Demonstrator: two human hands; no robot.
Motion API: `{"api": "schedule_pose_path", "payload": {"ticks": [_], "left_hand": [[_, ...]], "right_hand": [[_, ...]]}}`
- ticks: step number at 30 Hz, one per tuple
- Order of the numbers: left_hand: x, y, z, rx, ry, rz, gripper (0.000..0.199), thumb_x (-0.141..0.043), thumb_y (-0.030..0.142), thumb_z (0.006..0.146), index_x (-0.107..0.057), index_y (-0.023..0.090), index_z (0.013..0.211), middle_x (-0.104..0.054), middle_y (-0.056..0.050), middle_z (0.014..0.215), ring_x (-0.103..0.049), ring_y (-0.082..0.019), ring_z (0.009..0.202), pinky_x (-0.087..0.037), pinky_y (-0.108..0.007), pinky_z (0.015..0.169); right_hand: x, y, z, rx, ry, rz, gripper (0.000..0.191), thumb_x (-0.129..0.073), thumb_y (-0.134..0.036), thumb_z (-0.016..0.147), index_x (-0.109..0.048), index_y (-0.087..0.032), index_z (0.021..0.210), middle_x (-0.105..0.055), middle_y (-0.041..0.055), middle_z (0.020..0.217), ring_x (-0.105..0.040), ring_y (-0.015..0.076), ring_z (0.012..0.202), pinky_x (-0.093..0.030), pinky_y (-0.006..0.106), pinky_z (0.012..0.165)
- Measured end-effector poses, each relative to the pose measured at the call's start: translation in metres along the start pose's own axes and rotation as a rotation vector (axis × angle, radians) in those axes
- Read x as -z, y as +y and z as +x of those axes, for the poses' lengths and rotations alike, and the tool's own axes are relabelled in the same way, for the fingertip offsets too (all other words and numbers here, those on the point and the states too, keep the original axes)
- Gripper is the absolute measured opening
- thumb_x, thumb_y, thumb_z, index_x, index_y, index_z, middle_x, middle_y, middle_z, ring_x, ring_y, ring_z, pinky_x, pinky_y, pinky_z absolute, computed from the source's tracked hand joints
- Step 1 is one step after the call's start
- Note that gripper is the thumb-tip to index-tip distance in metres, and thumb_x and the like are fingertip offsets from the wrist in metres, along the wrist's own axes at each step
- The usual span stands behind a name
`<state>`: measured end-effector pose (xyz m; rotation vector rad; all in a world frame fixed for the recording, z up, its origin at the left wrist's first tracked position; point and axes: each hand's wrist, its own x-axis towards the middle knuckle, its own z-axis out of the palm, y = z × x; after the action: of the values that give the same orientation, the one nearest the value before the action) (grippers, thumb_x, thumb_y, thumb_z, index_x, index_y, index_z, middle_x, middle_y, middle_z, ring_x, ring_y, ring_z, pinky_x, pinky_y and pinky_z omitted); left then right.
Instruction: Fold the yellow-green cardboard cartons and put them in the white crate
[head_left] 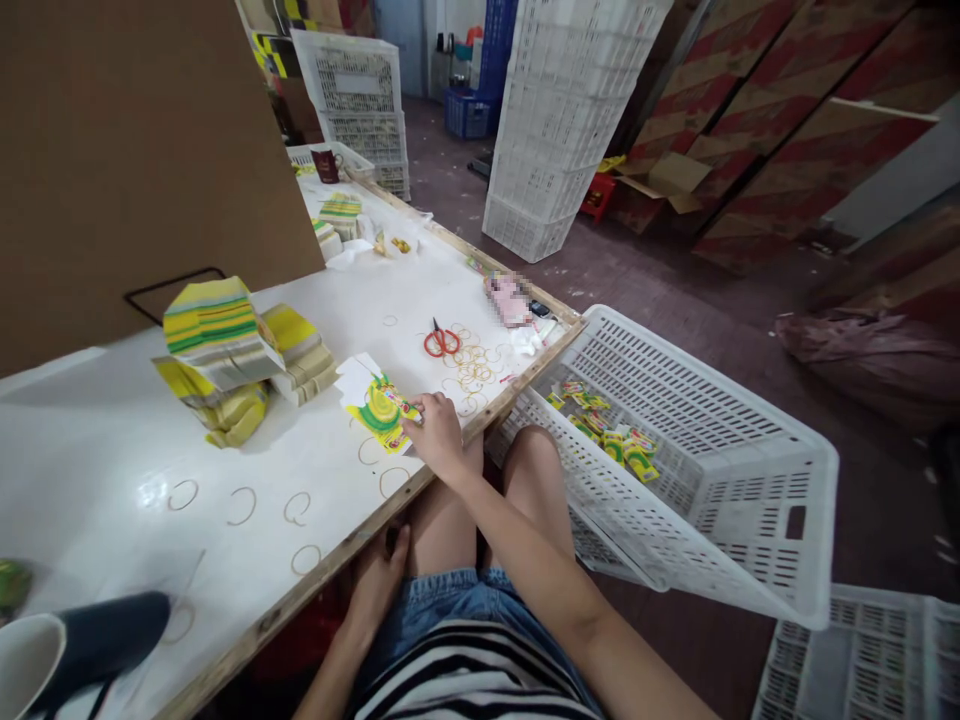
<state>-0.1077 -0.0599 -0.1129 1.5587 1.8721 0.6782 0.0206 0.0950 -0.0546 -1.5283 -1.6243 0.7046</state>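
Observation:
My right hand (436, 432) pinches the right edge of a flat, unfolded printed carton (380, 408) with a yellow and green swirl, lying on the white table (322, 300). Low by my thigh, at the table's front edge, is my left hand (381, 575); most of its fingers are hidden. Beyond the carton lie red-handled scissors (442, 342) and a heap of rubber bands (474, 365). Bundles of yellow-green flat cartons (221, 335) are stacked to the left. Several single rubber bands (297, 508) are scattered nearer me.
At my right a white plastic crate (739, 460) holds small yellow-green packs (615, 445). A dark cylindrical cup (105, 640) lies at the lower left. A large cardboard sheet (150, 150) stands on the table's far left. Tall stacked crates (562, 120) rise behind.

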Motion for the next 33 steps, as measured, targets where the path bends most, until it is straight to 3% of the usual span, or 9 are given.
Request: {"api": "schedule_pose_path", "payload": {"ticks": [6,9,11,14,16,18,22,26,33], "left_hand": [[0.015,0.005,-0.013,-0.056,-0.27,0.024,0.04,-0.052,0.034,0.084,-0.061,0.018,0.121,-0.068,-0.013,0.122,-0.063,-0.03,0.113,-0.049,-0.046,0.097],[0.028,0.029,-0.022,-0.131,-0.329,-0.101,0.035,-0.056,0.032,0.083,-0.066,0.02,0.114,-0.068,-0.011,0.122,-0.062,-0.029,0.116,-0.047,-0.043,0.1],[0.038,0.051,-0.022,-0.176,-0.36,-0.27,0.027,-0.055,0.035,0.086,-0.07,0.021,0.104,-0.074,-0.009,0.108,-0.068,-0.025,0.101,-0.053,-0.037,0.091],[0.051,0.08,-0.009,-0.121,-0.069,-0.525,0.023,-0.059,0.037,0.086,-0.071,0.02,0.094,-0.074,-0.007,0.088,-0.069,-0.021,0.083,-0.055,-0.03,0.078],[0.054,0.092,0.007,-0.073,0.16,-0.704,0.025,-0.063,0.038,0.084,-0.068,0.019,0.098,-0.073,-0.006,0.091,-0.068,-0.02,0.084,-0.055,-0.029,0.077],[0.05,0.098,0.025,-0.055,0.207,-0.91,0.034,-0.067,0.041,0.081,-0.066,0.019,0.106,-0.072,-0.008,0.103,-0.067,-0.02,0.091,-0.054,-0.03,0.08],[0.027,0.104,0.049,-0.027,-0.181,-1.278,0.052,-0.075,0.051,0.071,-0.065,0.02,0.112,-0.071,-0.01,0.114,-0.066,-0.026,0.106,-0.052,-0.037,0.092],[0.008,0.108,0.05,-0.004,-0.545,-1.378,0.048,-0.077,0.052,0.068,-0.071,0.016,0.099,-0.073,-0.013,0.109,-0.063,-0.032,0.112,-0.049,-0.044,0.098],[-0.001,0.105,0.049,-0.005,-0.695,-1.418,0.055,-0.08,0.053,0.062,-0.071,0.016,0.102,-0.072,-0.015,0.113,-0.06,-0.034,0.117,-0.046,-0.048,0.102]], "right_hand": [[0.003,0.001,-0.001,-0.052,0.028,0.116,0.021,-0.069,-0.01,0.069,-0.061,-0.02,0.085,-0.061,0.0051,0.091,-0.054,0.0242,0.094,-0.043,0.039,0.091],[0.005,0.002,-0.002,-0.101,0.048,0.226,0.015,-0.067,-0.011,0.068,-0.06,-0.02,0.078,-0.061,0.0037,0.086,-0.055,0.0224,0.089,-0.044,0.037,0.088],[0.011,0.004,-0.006,-0.139,0.045,0.321,0.007,-0.065,-0.017,0.072,-0.06,-0.02,0.076,-0.062,0.0022,0.079,-0.056,0.0196,0.079,-0.046,0.034,0.08],[0.029,0.008,-0.018,-0.199,0.03,0.478,0.013,-0.063,-0.032,0.076,-0.06,-0.019,0.076,-0.063,0.0007,0.069,-0.056,0.0159,0.064,-0.048,0.03,0.065],[0.046,0.011,-0.033,-0.222,0.037,0.564,0.021,-0.064,-0.038,0.076,-0.06,-0.018,0.076,-0.063,0.0006,0.067,-0.056,0.0148,0.062,-0.047,0.028,0.061],[0.062,0.013,-0.051,-0.249,0.054,0.64,0.024,-0.066,-0.042,0.075,-0.06,-0.018,0.075,-0.062,0.0003,0.067,-0.056,0.0138,0.061,-0.047,0.026,0.06],[0.082,0.016,-0.088,-0.419,0.072,0.897,0.025,-0.078,-0.039,0.064,-0.065,-0.019,0.072,-0.059,-0.0026,0.062,-0.049,0.0105,0.054,-0.04,0.023,0.052],[0.087,0.019,-0.107,-0.544,0.114,0.997,0.027,-0.084,-0.037,0.059,-0.069,-0.018,0.071,-0.058,-0.0034,0.058,-0.042,0.0079,0.049,-0.032,0.021,0.046],[0.094,0.018,-0.114,-0.602,0.092,1.057,0.028,-0.085,-0.039,0.057,-0.07,-0.019,0.072,-0.062,-0.0012,0.06,-0.048,0.0102,0.05,-0.038,0.023,0.049]]}}
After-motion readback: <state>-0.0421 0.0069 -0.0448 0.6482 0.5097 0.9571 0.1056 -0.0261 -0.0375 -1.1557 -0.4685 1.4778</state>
